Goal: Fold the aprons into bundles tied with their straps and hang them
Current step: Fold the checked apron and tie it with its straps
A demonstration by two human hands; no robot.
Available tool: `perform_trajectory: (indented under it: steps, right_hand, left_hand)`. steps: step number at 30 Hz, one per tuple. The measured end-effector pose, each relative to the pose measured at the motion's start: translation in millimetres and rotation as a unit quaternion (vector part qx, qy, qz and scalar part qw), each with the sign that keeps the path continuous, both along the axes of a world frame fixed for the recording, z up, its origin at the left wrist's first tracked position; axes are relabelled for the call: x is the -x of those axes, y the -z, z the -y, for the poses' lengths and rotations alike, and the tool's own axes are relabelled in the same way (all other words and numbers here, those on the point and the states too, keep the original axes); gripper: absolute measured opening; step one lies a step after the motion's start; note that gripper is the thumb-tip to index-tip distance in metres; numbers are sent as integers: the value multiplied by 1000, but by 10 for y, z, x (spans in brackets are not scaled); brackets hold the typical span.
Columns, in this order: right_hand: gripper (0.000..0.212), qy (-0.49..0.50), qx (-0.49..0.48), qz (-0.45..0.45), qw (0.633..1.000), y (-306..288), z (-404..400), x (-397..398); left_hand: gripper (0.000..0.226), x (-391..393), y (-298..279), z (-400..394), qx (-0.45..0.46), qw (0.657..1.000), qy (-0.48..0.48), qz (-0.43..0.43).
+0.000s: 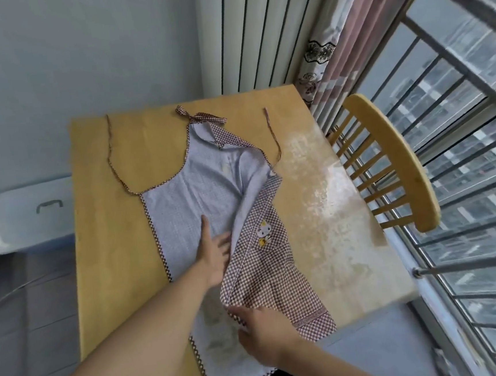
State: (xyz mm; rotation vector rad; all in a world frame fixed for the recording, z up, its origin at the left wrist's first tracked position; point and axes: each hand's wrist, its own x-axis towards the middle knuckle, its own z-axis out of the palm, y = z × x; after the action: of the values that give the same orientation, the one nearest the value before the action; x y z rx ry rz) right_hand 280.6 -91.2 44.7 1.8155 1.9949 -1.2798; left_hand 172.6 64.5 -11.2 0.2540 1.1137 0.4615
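While the brown-checked cotton apron (211, 197) lies lining-up on the yellow wooden table (109, 230), the left hand (213, 252) presses flat on its middle and the right hand (261, 333) pinches the turned-over side flap — probably best to line up the edges first, then crease.

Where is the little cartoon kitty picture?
In the head view, the cartoon kitty patch sits on the folded-over checked flap of the apron, just right of the left hand.
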Motion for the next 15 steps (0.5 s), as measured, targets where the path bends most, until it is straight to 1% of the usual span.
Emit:
perform_trajectory:
  steps: [1, 2, 3, 4, 5, 6, 7, 8, 9, 10, 12, 13, 14, 15]
  right_hand:
    - [58, -14, 14, 8, 1000, 21, 25, 48]
    - [58, -22, 30, 10, 999, 34, 41, 94]
    - [57, -32, 49, 15, 998, 40, 46, 129]
    - [57, -38, 75, 14, 996, 65, 50, 167]
    - [61, -44, 114, -1, 992, 54, 39, 206]
    - [65, -46, 169, -34, 984, 39, 11, 234]
    - [68, -46, 233, -68, 969, 17, -42, 244]
    - [65, -49, 288, -84, 953, -16, -114, 227]
    - [59, -46, 312, -85, 945, -23, -184, 171]
    - [57, -16, 302, -78, 950, 7, -251, 99]
    - [58, 81, 202, -39, 975, 96, -431, -105]
    - [54, 131, 146, -14, 981, 136, -541, -223]
    - [48, 187, 103, -2, 977, 163, -681, -335]
    - [43, 248, 70, -7, 966, 147, -844, -427]
  left_hand:
    - [91, 51, 36, -39, -24, 998, 21, -47]
    - [88, 93, 44, -49, -65, 990, 76, -99]
    - [93, 129, 34, -51, -121, 970, 145, -152]
    - [103, 154, 48, -40, -173, 940, 212, -205]
    - [114, 150, 53, -21, -217, 902, 277, -250]
    - [121, 131, 73, 13, -250, 865, 324, -291]
    - [121, 94, 101, 52, -276, 832, 349, -331]
    - [114, 48, 109, 91, -290, 809, 354, -369]
    - [102, 17, 126, 109, -283, 803, 338, -401]
    - [87, 1, 159, 109, -266, 807, 311, -426]
    - [60, 33, 182, 117, -249, 803, 287, -460]
    - [46, 80, 193, 114, -257, 794, 292, -468]
    - [33, 128, 211, 106, -269, 784, 297, -474]
    - [23, 170, 209, 99, -273, 784, 293, -474]
